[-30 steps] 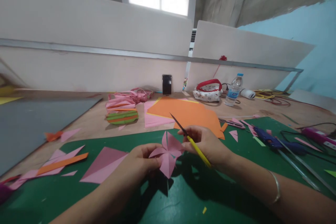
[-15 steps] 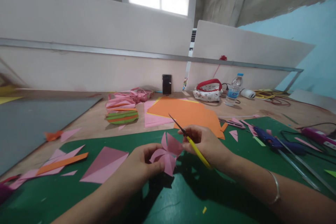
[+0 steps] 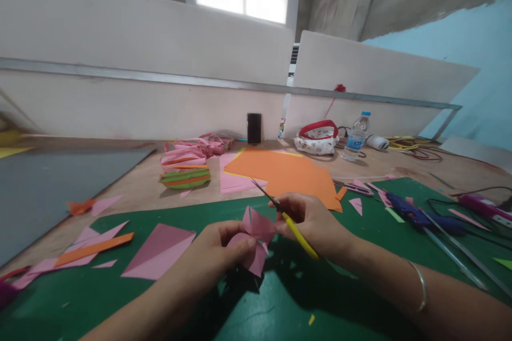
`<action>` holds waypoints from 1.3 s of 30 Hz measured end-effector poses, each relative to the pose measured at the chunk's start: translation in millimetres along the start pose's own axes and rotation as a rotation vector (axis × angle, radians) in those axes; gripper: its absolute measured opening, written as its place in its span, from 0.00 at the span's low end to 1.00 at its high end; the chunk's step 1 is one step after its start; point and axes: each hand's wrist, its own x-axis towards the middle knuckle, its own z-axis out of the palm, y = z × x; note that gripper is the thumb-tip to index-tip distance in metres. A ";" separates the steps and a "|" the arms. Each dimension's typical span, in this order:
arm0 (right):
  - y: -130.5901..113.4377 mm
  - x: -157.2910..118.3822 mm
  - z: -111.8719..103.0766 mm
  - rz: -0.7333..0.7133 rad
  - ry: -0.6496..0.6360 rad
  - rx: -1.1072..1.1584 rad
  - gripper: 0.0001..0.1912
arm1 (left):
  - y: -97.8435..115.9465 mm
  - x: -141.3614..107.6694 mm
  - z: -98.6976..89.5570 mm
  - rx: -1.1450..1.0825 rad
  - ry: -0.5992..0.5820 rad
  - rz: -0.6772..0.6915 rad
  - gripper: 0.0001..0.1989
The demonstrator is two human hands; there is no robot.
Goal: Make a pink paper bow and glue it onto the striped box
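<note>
Between my hands is a pink paper flower point(image 3: 254, 256) with several petals, held above the green cutting mat point(image 3: 280, 309). My left hand point(image 3: 224, 245) pinches it from the left, thumb lying over a petal. In my right hand point(image 3: 310, 221) is a pair of scissors with yellow handles point(image 3: 298, 234); the dark blades point up and to the left, away from the paper. The right fingertips also touch the flower's right petal. A creased pink paper square point(image 3: 160, 253) lies on the mat to the left of my left hand.
Orange paper sheets point(image 3: 296, 173) lie beyond my hands. Pink and orange strips point(image 3: 94, 250) are at left, a blue glue gun point(image 3: 412, 210) at right. Further back stand a phone point(image 3: 254, 129), a white pouch point(image 3: 318, 141) and a water bottle point(image 3: 356, 138).
The flower has tilted and turned slightly in my fingers, and my left thumb has shifted over its petals. The scissors have moved slightly left and down with my right hand.
</note>
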 end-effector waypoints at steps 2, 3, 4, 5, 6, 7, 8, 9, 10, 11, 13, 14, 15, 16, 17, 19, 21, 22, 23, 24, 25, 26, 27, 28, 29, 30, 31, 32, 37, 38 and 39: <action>-0.6 -1.0 0.9 -0.010 -0.003 -0.019 0.13 | -2.7 0.1 2.0 -0.075 0.016 -0.021 0.09; -0.8 -1.5 1.3 -0.010 -0.006 -0.024 0.13 | -3.3 -0.2 2.9 -0.098 0.021 -0.024 0.08; -1.0 -2.0 1.5 -0.006 -0.010 -0.028 0.13 | -3.4 -0.4 3.5 -0.106 0.019 -0.020 0.06; -1.2 -2.3 1.6 -0.004 -0.008 -0.030 0.13 | -3.1 -0.7 3.8 -0.109 0.018 -0.015 0.06; -1.4 -2.6 1.4 -0.004 -0.003 -0.034 0.13 | -2.6 -0.7 3.8 -0.115 0.020 -0.013 0.05; -1.7 -2.8 1.0 -0.005 0.008 -0.042 0.13 | -2.0 -0.5 3.2 -0.130 0.032 -0.013 0.06; -2.2 -3.0 0.4 -0.010 0.025 -0.054 0.13 | -1.5 0.2 2.3 -0.151 0.054 -0.017 0.06; -3.0 -3.4 -0.3 -0.018 0.044 -0.075 0.14 | -1.1 1.3 0.9 -0.179 0.088 -0.022 0.06; -4.2 -4.0 -1.0 -0.026 0.062 -0.106 0.14 | -0.8 2.7 -0.9 -0.215 0.133 -0.024 0.06; -5.7 -4.9 -1.7 -0.028 0.070 -0.143 0.15 | -0.3 4.4 -2.9 -0.255 0.182 -0.024 0.06; -9.2 -7.7 -2.4 -0.005 0.033 -0.218 0.13 | 1.3 7.9 -7.3 -0.346 0.278 -0.021 0.05; -10.8 -9.4 -2.5 0.024 -0.018 -0.253 0.12 | 2.8 9.4 -9.3 -0.396 0.318 -0.021 0.05; -11.9 -11.1 -2.5 0.057 -0.074 -0.288 0.11 | 4.6 10.4 -11.1 -0.446 0.352 -0.025 0.06; -12.5 -12.6 -2.6 0.085 -0.132 -0.331 0.10 | 6.9 10.9 -12.5 -0.493 0.378 -0.032 0.06; -12.6 -13.8 -2.8 0.105 -0.178 -0.388 0.10 | 9.4 10.9 -13.4 -0.533 0.397 -0.044 0.06; -11.3 -14.6 -4.1 0.132 -0.223 -0.516 0.08 | 14.2 9.3 -14.0 -0.593 0.416 -0.066 0.07; -9.4 -13.6 -6.2 0.165 -0.262 -0.581 0.08 | 17.6 6.8 -13.6 -0.632 0.413 -0.086 0.06; -8.7 -12.7 -7.3 0.186 -0.294 -0.577 0.07 | 18.6 5.6 -13.4 -0.649 0.406 -0.095 0.06; -8.3 -11.8 -8.3 0.200 -0.325 -0.555 0.07 | 19.0 4.7 -13.2 -0.663 0.400 -0.102 0.05; -8.3 -11.0 -9.2 0.206 -0.356 -0.524 0.07 | 18.9 4.2 -13.1 -0.674 0.393 -0.107 0.05; -8.6 -10.3 -9.9 0.203 -0.382 -0.495 0.07 | 18.3 4.0 -13.0 -0.683 0.387 -0.111 0.05; -9.1 -9.8 -10.4 0.195 -0.397 -0.472 0.08 | 17.5 4.1 -13.0 -0.690 0.381 -0.113 0.05; -9.7 -9.4 -10.7 0.185 -0.402 -0.459 0.10 | 16.5 4.5 -12.9 -0.693 0.376 -0.114 0.05; -10.4 -9.2 -10.9 0.178 -0.405 -0.452 0.12 | 15.4 4.9 -12.7 -0.697 0.369 -0.113 0.06; -11.0 -9.1 -10.9 0.173 -0.406 -0.449 0.14 | 14.5 5.4 -12.3 -0.698 0.362 -0.112 0.06; -11.5 -9.0 -10.9 0.171 -0.407 -0.451 0.16 | 13.7 5.7 -11.6 -0.701 0.356 -0.115 0.06; -11.8 -8.9 -10.8 0.168 -0.404 -0.457 0.17 | 13.2 5.8 -10.9 -0.703 0.351 -0.119 0.06; -12.0 -8.9 -10.6 0.166 -0.403 -0.460 0.18 | 13.0 5.8 -10.0 -0.705 0.345 -0.123 0.05; -12.5 -9.4 -7.6 0.172 -0.407 -0.400 0.18 | 14.1 4.1 -5.8 -0.739 0.337 -0.147 0.04; -12.8 -9.6 -6.8 0.181 -0.408 -0.380 0.18 | 14.1 3.9 -5.3 -0.749 0.334 -0.146 0.04; -13.3 -9.8 -5.9 0.190 -0.410 -0.364 0.18 | 14.0 3.7 -4.9 -0.757 0.330 -0.145 0.04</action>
